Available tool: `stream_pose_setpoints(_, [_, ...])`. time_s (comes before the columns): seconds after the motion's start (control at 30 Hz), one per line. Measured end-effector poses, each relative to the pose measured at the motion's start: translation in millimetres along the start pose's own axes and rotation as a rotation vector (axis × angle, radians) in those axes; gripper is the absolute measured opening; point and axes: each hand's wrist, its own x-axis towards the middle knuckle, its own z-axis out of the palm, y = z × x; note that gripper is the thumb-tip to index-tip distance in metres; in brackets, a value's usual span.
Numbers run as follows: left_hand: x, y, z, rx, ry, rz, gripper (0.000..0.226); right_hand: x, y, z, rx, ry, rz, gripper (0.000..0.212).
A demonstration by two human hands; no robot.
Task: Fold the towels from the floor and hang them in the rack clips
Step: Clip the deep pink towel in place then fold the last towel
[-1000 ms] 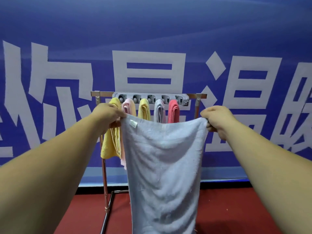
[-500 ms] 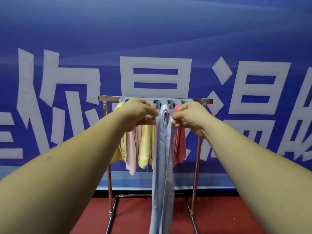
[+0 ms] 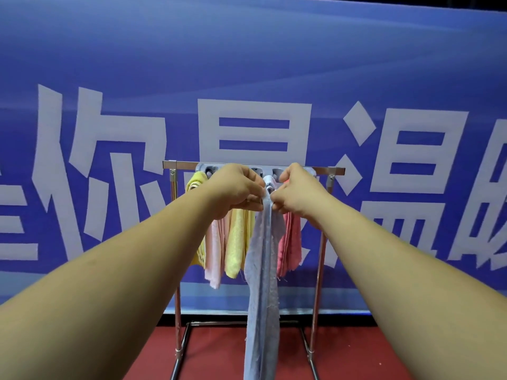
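Note:
A pale blue towel (image 3: 262, 297) hangs folded lengthwise into a narrow strip in front of the metal rack (image 3: 318, 270). My left hand (image 3: 236, 189) and my right hand (image 3: 295, 194) pinch its top edge together, close side by side, just below the grey clip bar (image 3: 258, 169). Behind them hang a yellow towel (image 3: 196, 182), a pink towel (image 3: 214, 253), a second yellow towel (image 3: 237, 242), a grey-blue towel (image 3: 278, 226) and a red towel (image 3: 289, 248). My hands hide most of the clips.
A blue banner with large white characters (image 3: 252, 127) fills the wall behind the rack. The rack's base rails (image 3: 181, 357) rest on a red floor (image 3: 214, 352).
One second ago my hands held the blue towel spread wide. They came together, folding it into a narrow strip, and have risen closer to the clip bar.

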Motion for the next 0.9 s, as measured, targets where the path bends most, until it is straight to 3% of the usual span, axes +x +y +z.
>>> stream_pose_setpoints(0.13, [-4, 6, 6, 0.028, 0.043, 0.034, 0.012, 0, -11, -1, -0.164, 0.087, -0.033, 0.013])
stream_pose_setpoints(0.33, [-7, 15, 12, 0.015, 0.089, 0.055, 0.016, -7, -23, -7, -0.142, 0.129, -0.049, 0.009])
stream_pose_setpoints(0.63, [-21, 37, 5, -0.052, -0.016, 0.065, 0.041, -13, -34, -18, -0.185, 0.214, -0.130, 0.019])
stream_pose_setpoints(0.77, [-27, 45, -2, -0.018, -0.017, 0.087, 0.030, -13, -38, -19, -0.201, 0.244, -0.167, 0.006])
stream_pose_setpoints(0.9, [-28, 42, -9, 0.061, -0.036, 0.123, 0.027, -15, -40, -24, -0.128, 0.203, -0.148, 0.014])
